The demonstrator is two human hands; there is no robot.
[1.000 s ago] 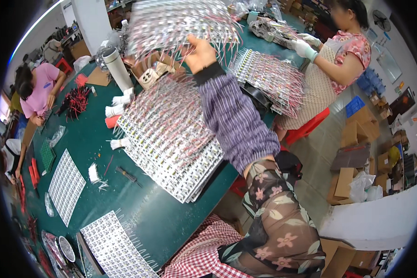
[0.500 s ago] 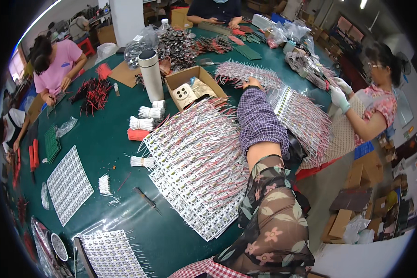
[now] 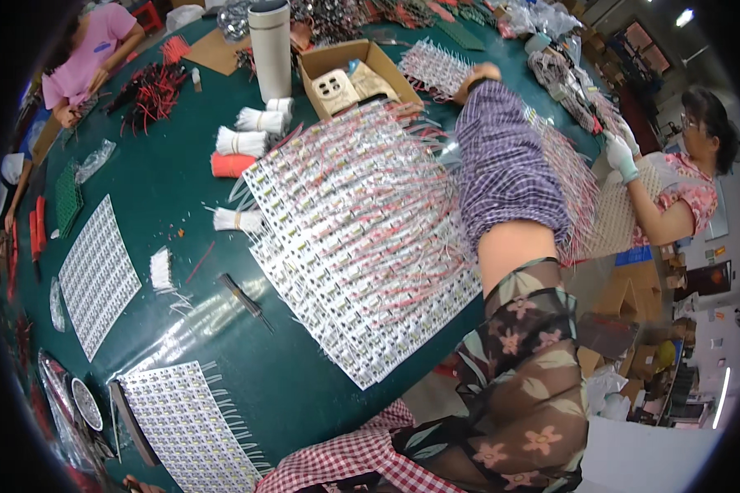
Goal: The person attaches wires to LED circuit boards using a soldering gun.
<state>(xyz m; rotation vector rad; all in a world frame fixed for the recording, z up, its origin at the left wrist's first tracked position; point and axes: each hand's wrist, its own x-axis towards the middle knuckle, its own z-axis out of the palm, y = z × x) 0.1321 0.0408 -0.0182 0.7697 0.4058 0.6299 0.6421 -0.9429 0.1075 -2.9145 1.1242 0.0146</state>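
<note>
At the far side of the work, a white rectangular sheet of small circuit boards fringed with fine red and white wires [image 3: 432,71] lies on the glossy dark green tabletop [image 3: 292,411], just beyond an open brown cardboard box [image 3: 378,56], as the bare right hand [image 3: 478,78] reaches to its near right edge. We cannot tell whether the fingers are clamped on the sheet or merely resting there, and we do not see the left hand. Snagging looks to us the likeliest trouble: the loose, hair-thin wires could hook on one another or on the fingers, and a quick pull might strain a joint. The crinkled purple-and-white checked cloth sleeve [image 3: 506,156] runs between two wired piles, so its folds could catch the bristling strands of the broad white stack of flat, stiff-looking board sheets [image 3: 345,246] or the smaller pile of red-and-white-wired boards [image 3: 569,177]. The larger stack, its layers unevenly squared, comes close to the tabletop's near edge; a knock from the forearm could slide it off. Farther out, we find tied bundles of slender white wire [image 3: 240,141], a smooth, pale cylindrical flask with a dark lid [image 3: 270,53] and a co-worker's white-gloved hand [image 3: 622,158].
</note>
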